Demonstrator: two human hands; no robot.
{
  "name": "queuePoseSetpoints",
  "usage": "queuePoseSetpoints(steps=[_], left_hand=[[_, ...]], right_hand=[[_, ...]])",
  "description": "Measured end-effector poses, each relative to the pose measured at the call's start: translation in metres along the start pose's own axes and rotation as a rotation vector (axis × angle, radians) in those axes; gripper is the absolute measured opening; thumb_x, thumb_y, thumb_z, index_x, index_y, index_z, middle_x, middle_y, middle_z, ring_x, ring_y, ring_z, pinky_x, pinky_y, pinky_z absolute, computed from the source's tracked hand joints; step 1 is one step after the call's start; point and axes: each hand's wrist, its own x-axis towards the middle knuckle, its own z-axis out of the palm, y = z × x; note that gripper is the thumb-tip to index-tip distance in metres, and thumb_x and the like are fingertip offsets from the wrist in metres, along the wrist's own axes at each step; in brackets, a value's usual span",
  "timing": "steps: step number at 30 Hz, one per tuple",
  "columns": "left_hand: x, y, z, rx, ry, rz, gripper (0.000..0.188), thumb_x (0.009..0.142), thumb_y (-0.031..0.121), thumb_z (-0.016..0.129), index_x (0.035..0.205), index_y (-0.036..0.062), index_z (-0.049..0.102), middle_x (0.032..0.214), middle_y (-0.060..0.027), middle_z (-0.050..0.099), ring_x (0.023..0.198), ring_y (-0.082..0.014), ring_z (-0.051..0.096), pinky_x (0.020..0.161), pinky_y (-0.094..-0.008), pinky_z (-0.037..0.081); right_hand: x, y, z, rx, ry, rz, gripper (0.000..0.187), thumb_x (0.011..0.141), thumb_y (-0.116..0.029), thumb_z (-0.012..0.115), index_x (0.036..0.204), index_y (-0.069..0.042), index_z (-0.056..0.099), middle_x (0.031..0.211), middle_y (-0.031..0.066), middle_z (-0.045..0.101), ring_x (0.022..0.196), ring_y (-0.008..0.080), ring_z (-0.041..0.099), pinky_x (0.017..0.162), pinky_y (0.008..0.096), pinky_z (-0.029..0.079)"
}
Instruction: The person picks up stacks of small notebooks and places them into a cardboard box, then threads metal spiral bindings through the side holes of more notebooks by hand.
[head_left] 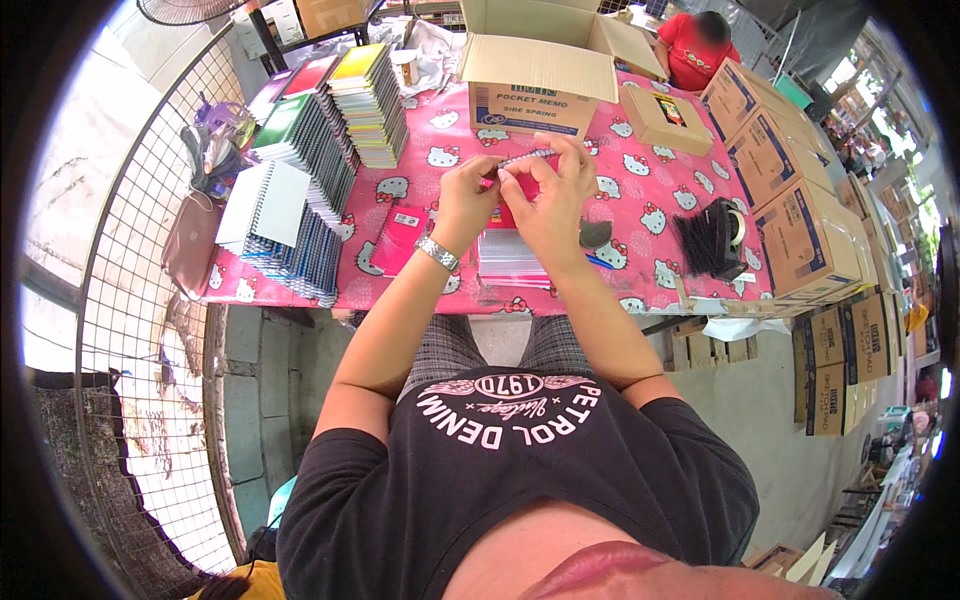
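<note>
Spiral binding [527, 158] of a small red notebook [522, 190] sits pinched between both hands above the pink surface [640, 200]: left hand [468, 195] and right hand [548, 195] each grip it by the fingertips. Beneath lies a notebook pile [510, 258]. Farther left stand notebook stacks [320, 140]; beyond, an open cardboard box [540, 70].
</note>
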Motion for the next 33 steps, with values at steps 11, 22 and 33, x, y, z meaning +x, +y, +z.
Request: queuePoseSetpoints(steps=[11,22,33], left_hand=[[-0.008,0.010,0.001,0.379,0.206,0.476,0.037,0.076,-0.001,0.067,0.112,0.0036,0.064,0.086,-0.0107,0.063,0.073,-0.0273,0.064,0.062,-0.0369,0.053],[0.006,0.020,-0.046,0.632,0.110,0.641,0.030,0.077,0.001,0.066,0.107,0.0051,0.066,0.101,-0.0113,0.066,0.091,-0.0278,0.064,0.076,-0.0373,0.055],[0.015,-0.120,-0.079,1.093,-0.546,-0.341,0.021,0.087,0.015,0.053,0.104,0.0075,0.062,0.104,-0.0143,0.067,0.113,-0.0333,0.057,0.084,-0.0484,0.047]], right_hand=[[-0.002,-0.010,-0.012,0.084,0.073,0.088,0.010,0.074,-0.018,0.075,0.081,-0.013,0.070,0.127,0.0089,0.048,0.122,0.0342,0.038,0.103,0.0496,0.026],[-0.003,-0.028,0.008,1.320,-0.160,1.018,0.013,0.086,-0.014,0.070,0.094,-0.004,0.068,0.104,0.0050,0.063,0.097,0.0141,0.056,0.093,0.0305,0.041],[-0.104,0.327,-0.098,-0.784,-0.308,0.848,0.030,0.084,-0.036,0.068,0.105,-0.015,0.070,0.118,0.0145,0.061,0.112,0.0354,0.055,0.090,0.0483,0.048]])
